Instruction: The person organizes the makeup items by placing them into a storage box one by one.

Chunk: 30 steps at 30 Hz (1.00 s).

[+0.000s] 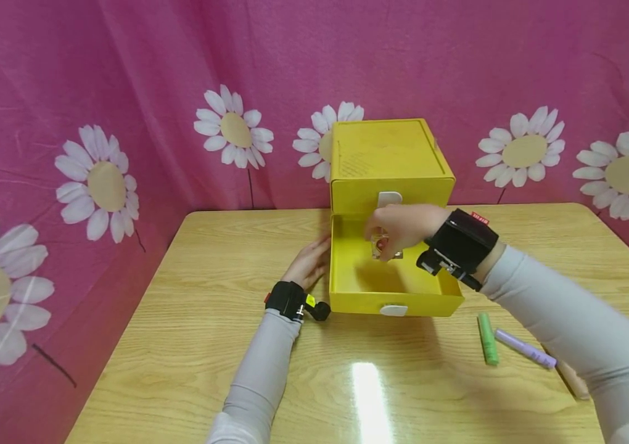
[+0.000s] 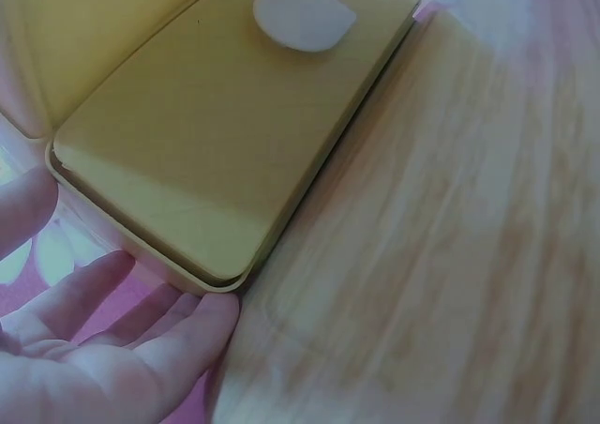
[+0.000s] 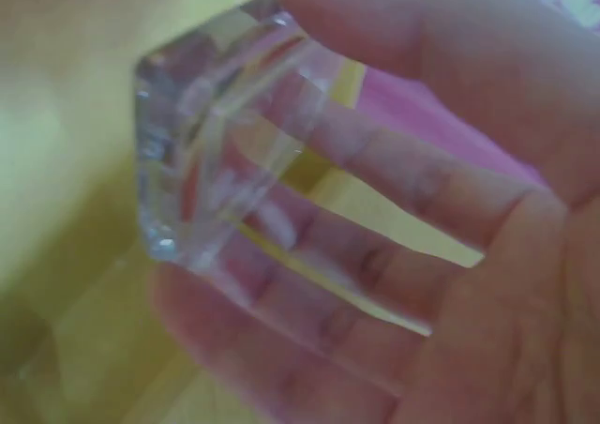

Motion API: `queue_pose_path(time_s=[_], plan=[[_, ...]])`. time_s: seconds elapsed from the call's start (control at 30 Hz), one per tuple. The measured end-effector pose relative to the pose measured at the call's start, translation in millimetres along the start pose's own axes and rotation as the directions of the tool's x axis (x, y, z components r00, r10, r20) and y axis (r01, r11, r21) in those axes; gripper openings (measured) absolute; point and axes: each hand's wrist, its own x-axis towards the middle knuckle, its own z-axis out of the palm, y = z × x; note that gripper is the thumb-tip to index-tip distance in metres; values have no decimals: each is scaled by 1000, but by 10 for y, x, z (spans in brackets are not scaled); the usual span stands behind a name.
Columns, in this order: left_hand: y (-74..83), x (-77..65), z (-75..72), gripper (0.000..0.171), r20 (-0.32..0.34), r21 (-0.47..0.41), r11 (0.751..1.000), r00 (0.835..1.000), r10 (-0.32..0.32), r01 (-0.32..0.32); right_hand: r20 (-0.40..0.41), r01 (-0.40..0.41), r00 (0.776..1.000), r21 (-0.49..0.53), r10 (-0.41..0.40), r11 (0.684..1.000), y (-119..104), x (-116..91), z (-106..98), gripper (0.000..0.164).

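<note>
In the head view, a yellow two-tier drawer box (image 1: 383,148) stands on the table. Its lower drawer (image 1: 353,303), with a white tab on the front, is pulled out. Over the inside of that drawer, my right hand (image 1: 403,225) pinches a clear, glass-like piece (image 3: 173,161) with angular edges, the thumb on one side and fingers on the other. My left hand (image 1: 309,262) rests against the box's left side. Its fingers (image 2: 178,340) lie loosely extended along the yellow edge in the left wrist view, near a panel with a white tab (image 2: 305,13).
To the right of the drawer lie a green marker-like stick (image 1: 488,339), a purple one (image 1: 525,349), and a brownish one (image 1: 572,379) partly under the right sleeve. A pink curtain (image 1: 292,49) with white flowers hangs behind the wooden table (image 1: 226,265).
</note>
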Motion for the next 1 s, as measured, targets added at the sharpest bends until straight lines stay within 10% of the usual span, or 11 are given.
queue_pose_path(time_s=[1.0], plan=[[-5,22,-32,48,-20,6,1000,999,-29,29,-53,-18,998,132,25,991,129,644,453,37]])
